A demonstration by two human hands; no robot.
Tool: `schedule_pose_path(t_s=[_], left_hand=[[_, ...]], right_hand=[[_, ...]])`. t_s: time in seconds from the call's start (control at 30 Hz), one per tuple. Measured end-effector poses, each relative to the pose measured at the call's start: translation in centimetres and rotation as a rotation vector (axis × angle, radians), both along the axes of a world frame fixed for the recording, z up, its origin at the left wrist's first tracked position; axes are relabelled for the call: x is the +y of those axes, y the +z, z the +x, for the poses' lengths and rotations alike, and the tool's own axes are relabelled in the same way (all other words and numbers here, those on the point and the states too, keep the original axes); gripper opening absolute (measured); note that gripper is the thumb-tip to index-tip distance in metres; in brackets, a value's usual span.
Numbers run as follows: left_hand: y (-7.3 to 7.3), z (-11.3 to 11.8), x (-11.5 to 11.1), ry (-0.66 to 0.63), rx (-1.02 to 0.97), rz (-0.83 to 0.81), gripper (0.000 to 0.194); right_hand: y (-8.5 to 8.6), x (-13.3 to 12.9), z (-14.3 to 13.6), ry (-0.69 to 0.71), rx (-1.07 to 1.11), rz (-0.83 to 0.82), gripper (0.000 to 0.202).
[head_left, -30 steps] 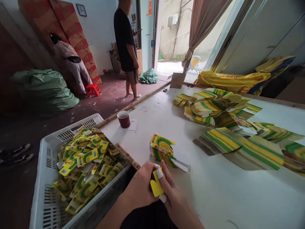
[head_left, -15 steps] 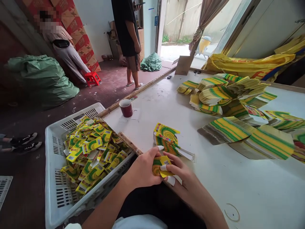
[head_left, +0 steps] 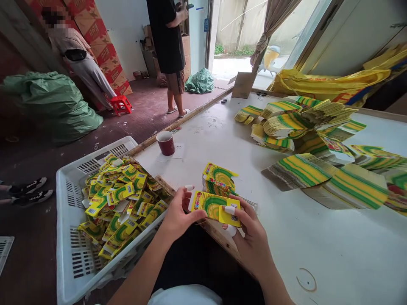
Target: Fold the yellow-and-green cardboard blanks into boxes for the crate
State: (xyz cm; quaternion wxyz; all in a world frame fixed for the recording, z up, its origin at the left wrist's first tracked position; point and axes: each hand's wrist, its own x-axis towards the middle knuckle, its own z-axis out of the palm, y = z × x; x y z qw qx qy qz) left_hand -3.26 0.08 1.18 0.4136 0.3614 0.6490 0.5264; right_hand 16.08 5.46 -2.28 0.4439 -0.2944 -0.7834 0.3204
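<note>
hands folding a yellow-green carton (head_left: 212,206) at the desk (head_left: 318,245) edge
left hand (head_left: 178,216) and right hand (head_left: 251,237) both grip the carton, just in front of a flat stack (head_left: 219,180); filled crate (head_left: 68,203) sits left.

No wording legible, red logo on the yellow-green carton (head_left: 213,206) too blurred to read (barcode on its flap likewise), red print on stacked boxes (head_left: 104,51) far beyond, unreadable.

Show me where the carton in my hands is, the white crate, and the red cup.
carton (head_left: 212,205), head view, on its green and yellow printed face.
white crate (head_left: 68,202), head view, on its bare slotted left wall.
red cup (head_left: 167,144), head view, on its outer side.
</note>
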Motion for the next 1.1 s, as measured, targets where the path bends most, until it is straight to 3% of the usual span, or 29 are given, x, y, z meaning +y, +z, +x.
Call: schedule_pose_path(t_s=[0.1,0.2,0.4,0.6,0.9,1.1], left_hand=[[0.1,0.1,0.1,0.001,-0.323,0.021,0.068],[0.5,0.7,0.2,0.076,-0.399,0.036,0.067],[1.1,1.2,0.4,0.104,-0.436,0.060,0.062],[0.7,1.0,0.2,0.099,-0.401,0.076,0.054],[0.6,0.7,0.1,0.155,-0.442,0.070,0.053],[0.7,1.1,0.0,0.146,-0.435,0.071,0.054]], right_hand=[[-0.2,-0.1,0.2,0.030,-0.065,0.060,0.035],[-0.1,-0.2,0.6,0.078,-0.124,0.060,0.036],[0.5,-0.2,1.3,0.132,-0.163,-0.022,0.039],[0.4,-0.3,0.3,0.047,-0.080,-0.037,0.034],[2.0,0.5,1.0,0.208,-0.149,-0.052,0.019],[0.9,0.0,0.6,0.120,-0.158,-0.034,0.031]])
